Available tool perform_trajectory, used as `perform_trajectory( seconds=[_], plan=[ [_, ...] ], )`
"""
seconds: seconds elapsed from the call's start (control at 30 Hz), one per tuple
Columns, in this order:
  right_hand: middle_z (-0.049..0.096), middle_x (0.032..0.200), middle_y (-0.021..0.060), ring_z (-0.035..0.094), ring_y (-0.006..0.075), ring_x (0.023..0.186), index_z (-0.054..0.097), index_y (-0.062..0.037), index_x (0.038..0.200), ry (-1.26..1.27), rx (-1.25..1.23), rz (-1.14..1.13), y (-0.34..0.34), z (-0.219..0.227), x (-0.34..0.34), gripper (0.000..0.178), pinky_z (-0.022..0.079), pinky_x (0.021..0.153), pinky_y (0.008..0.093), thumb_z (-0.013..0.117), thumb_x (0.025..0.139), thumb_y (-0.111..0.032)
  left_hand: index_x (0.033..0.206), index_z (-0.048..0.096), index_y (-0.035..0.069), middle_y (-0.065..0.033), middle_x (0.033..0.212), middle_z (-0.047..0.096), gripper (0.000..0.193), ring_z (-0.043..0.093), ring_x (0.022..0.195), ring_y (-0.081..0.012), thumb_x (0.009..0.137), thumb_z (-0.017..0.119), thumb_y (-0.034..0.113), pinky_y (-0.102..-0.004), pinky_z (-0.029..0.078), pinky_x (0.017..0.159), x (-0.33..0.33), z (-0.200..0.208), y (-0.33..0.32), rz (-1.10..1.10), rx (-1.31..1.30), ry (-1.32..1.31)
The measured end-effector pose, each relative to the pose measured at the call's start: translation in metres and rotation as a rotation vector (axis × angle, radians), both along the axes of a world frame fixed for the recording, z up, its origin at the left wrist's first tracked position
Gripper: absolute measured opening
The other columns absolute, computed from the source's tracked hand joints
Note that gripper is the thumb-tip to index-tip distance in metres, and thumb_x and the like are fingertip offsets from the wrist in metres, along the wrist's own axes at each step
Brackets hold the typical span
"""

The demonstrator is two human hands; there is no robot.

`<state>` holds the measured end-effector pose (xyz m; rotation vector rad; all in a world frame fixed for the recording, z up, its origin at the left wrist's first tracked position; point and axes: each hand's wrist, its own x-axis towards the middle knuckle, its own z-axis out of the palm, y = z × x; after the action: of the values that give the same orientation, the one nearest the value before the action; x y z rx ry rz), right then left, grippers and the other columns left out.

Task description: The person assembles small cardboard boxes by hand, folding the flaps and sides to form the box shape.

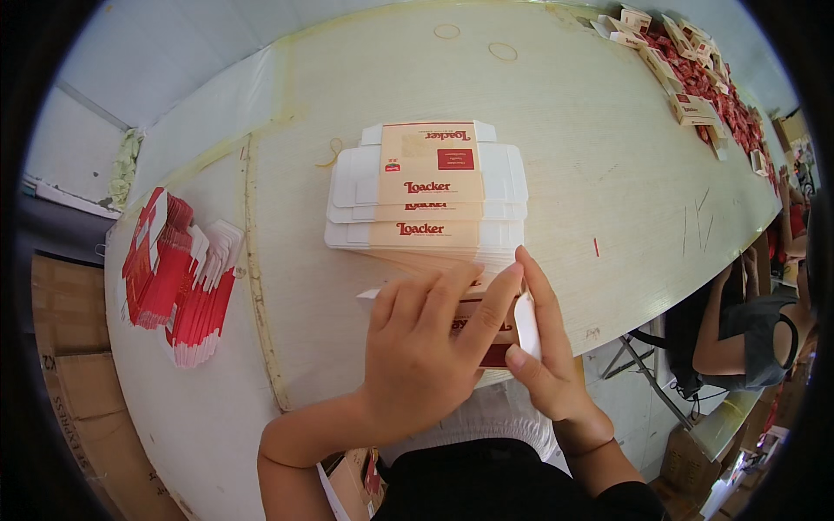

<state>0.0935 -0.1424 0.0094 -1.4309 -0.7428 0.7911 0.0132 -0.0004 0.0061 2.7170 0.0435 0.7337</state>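
Close to my body, at the near table edge, I hold a small cream carton (pixel 497 354) with dark red print. My left hand (pixel 417 347) lies over its top from the left, its fingers bent across the carton and covering much of it. At the right end my right hand (pixel 552 378) grips the carton by a white end flap (pixel 526 326), thumb in front and fingers behind. A white flap also sticks out at the left end. Just beyond my hands lies a stack of flattened cream-and-white cartons (pixel 430 169), fanned toward me.
Folded red-and-white cardboard pieces (pixel 204 313) stand bunched at the left. Rubber bands (pixel 503 51) lie on the pale table (pixel 599 174). Far right are red-wrapped packets (pixel 699 78) among open cartons (pixel 692 110). Another person (pixel 751 339) sits right; brown boxes (pixel 78 382) stand lower left.
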Motion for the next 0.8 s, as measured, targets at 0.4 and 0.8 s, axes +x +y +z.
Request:
perform_trajectory(
  seconds=[0.4, 0.8],
  plan=[
    [0.009, 0.155, 0.0223, 0.014, 0.0338, 0.144, 0.004, 0.0034, 0.149, -0.059, 0.019, -0.034, -0.002, -0.006, 0.000, 0.068, 0.013, 0.115, 0.0406, 0.038, 0.097, -0.026, 0.124, 0.059, 0.010, -0.0056, 0.111, 0.058, 0.072, 0.056, 0.098, -0.0244, 0.055, 0.078, 0.012, -0.0367, 0.039, 0.081, 0.001, 0.002, 0.002, -0.042, -0.073, 0.008],
    [0.021, 0.151, 0.0284, 0.030, 0.0376, 0.137, 0.007, 0.0078, 0.147, -0.150, 0.113, -0.177, 0.004, -0.041, -0.007, 0.073, 0.027, 0.110, 0.0419, 0.047, 0.091, -0.016, 0.124, 0.059, 0.006, -0.0082, 0.110, 0.059, 0.061, 0.057, 0.101, -0.0262, 0.065, 0.073, 0.014, -0.0397, 0.042, 0.085, 0.005, -0.016, -0.012, 0.017, -0.003, -0.080]
  ],
)
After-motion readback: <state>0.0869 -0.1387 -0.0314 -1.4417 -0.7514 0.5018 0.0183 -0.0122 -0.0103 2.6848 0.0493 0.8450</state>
